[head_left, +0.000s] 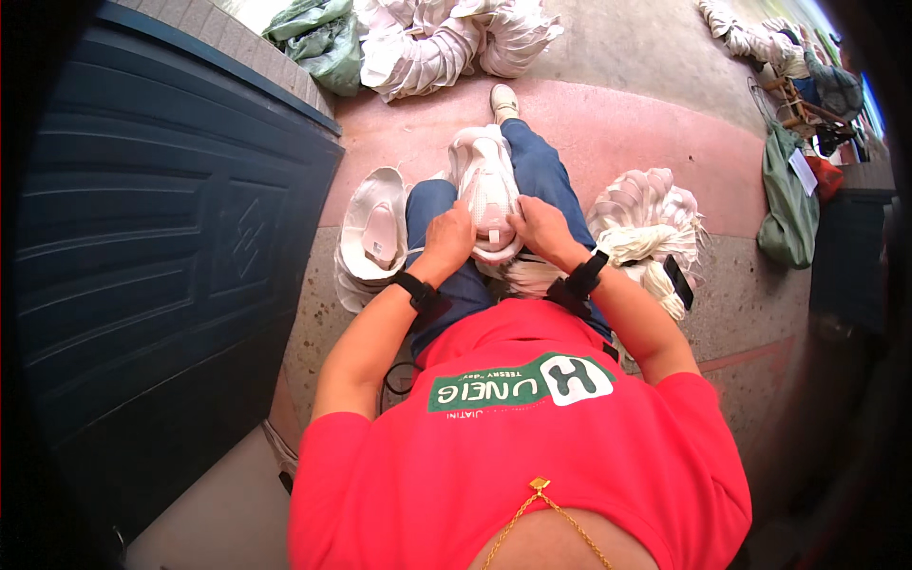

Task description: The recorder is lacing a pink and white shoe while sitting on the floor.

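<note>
Between my knees lies a white and pale pink shoe upper [483,173], its toe pointing away from me. The fingers of my left hand [450,237] are closed on its left near edge. On the opposite edge, my right hand [545,234] pinches the upper close to its heel end. Black bands circle both wrists. Beside my left leg stands a stack of white shoe uppers [348,249]. Past my right leg, more pinkish uppers [655,201] lie fanned out next to a bundle of cream cords [635,243].
A dark blue panelled door [142,199] rises along the left. Large bundles of uppers [456,43] and a green sack [318,43] sit on the floor ahead. At the right hangs a green bag [787,204]. A black flat object [678,281] rests by the cords.
</note>
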Demonstrator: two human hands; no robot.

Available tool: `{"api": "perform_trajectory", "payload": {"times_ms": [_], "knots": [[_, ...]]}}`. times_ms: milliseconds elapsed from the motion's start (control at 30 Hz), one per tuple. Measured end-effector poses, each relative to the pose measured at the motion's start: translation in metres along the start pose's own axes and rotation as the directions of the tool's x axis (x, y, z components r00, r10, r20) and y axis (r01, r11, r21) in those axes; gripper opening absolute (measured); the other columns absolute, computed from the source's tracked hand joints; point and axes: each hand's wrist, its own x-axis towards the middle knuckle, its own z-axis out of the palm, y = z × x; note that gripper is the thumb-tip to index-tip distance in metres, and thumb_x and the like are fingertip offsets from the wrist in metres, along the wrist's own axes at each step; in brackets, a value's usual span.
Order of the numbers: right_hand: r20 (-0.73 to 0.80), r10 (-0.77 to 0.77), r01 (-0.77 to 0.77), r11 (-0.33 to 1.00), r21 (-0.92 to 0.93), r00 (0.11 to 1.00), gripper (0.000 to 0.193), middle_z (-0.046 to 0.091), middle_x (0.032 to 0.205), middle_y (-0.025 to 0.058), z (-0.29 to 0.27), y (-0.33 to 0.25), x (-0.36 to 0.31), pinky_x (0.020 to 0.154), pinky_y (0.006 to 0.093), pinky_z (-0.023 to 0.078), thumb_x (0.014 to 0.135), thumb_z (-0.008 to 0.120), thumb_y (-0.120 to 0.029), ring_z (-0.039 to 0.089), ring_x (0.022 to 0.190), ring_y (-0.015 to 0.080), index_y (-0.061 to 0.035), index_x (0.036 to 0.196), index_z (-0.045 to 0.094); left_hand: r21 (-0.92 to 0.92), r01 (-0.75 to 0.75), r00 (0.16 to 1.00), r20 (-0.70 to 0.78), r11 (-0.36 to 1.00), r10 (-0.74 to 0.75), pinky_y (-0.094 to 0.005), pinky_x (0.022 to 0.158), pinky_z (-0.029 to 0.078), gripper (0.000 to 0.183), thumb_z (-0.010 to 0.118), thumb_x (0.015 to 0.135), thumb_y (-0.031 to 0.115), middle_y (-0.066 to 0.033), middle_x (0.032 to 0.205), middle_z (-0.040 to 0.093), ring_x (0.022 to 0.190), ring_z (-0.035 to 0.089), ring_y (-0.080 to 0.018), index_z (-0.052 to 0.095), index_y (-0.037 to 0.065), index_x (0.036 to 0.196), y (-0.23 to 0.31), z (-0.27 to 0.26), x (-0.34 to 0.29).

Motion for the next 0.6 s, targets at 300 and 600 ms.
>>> {"api": "perform_trajectory", "payload": {"times_ms": [300,600], "knots": [[-0.086,-0.072,0.075,0.997,0.023,0.994,0.022,0.055,0.081,0.0183,0.009,0.009,-0.009,0.068,0.0433,0.043,0.077,0.051,-0.019,0.054,0.079,0.0348,-0.0003,0.088,0.049,-0.068,0.057,0.998,0.029,0.996,-0.055,-0.0504,0.059,0.043,0.016,0.045,0.077,0.012,-0.0271,0.064,0.054,0.063,0.054,-0.0431,0.044,-0.003,0.074,-0.009,0.012,-0.005],[0.017,-0.062,0.061,0.997,0.039,0.998,0.019,0.055,0.082,0.0165,-0.002,0.010,-0.003,0.068,0.0422,0.044,0.076,0.052,-0.018,0.054,0.079,0.0332,-0.0028,0.087,0.051,-0.023,-0.152,0.979,-0.139,0.988,0.147,-0.0410,0.078,0.043,0.023,0.059,0.071,0.017,-0.0181,0.098,0.054,0.093,0.049,-0.0349,0.053,0.001,0.086,-0.019,-0.026,0.001]]}}
